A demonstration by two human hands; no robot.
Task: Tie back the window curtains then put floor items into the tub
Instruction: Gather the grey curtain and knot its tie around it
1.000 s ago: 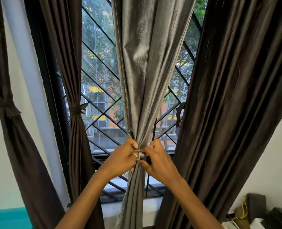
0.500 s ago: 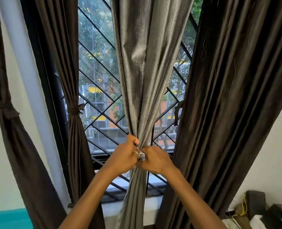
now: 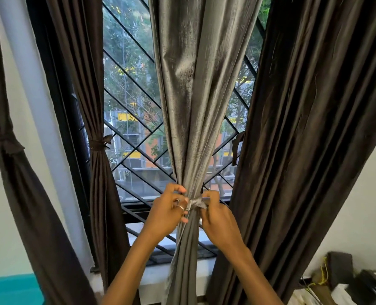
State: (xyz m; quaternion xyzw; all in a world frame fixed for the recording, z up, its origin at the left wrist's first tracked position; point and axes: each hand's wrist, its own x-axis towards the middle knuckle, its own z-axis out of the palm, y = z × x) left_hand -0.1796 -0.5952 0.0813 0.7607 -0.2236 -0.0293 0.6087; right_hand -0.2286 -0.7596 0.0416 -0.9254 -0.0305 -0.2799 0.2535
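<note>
Silvery grey cloth fills the middle of our view. The grey curtain (image 3: 196, 106) hangs in front of the window grille (image 3: 129, 84), broad at the top and gathered to a narrow waist low down, a little above the sill (image 3: 156, 276). Round that waist runs a tie (image 3: 197, 203) of the same grey fabric, and both of our hands are on it.

Our left hand (image 3: 168, 213), on the left of the bunched folds, has its fingers curled and pinches the tie against the curtain (two rings (image 3: 181, 208) show on those fingers). Our right hand (image 3: 218, 219), on the right side, pinches the other end of the tie between thumb and forefinger, its remaining fingers curled under. The two hands sit close together with the gathered curtain between them. We cannot tell whether the knot is finished, since the fingers cover part of it.

To the right a dark brown curtain (image 3: 314, 150) hangs loose and wide beside our right forearm, with a dark strip (image 3: 235, 148) dangling at its inner edge. To the left, a narrower dark curtain (image 3: 99, 194) is cinched by its own band (image 3: 99, 145). Farther left another dark curtain (image 3: 17, 183) is tied as well, against the pale wall.

At the lower right lie dark boxy things and a yellow cord (image 3: 324, 274), and at the lower left there is a teal patch (image 3: 8, 289).
</note>
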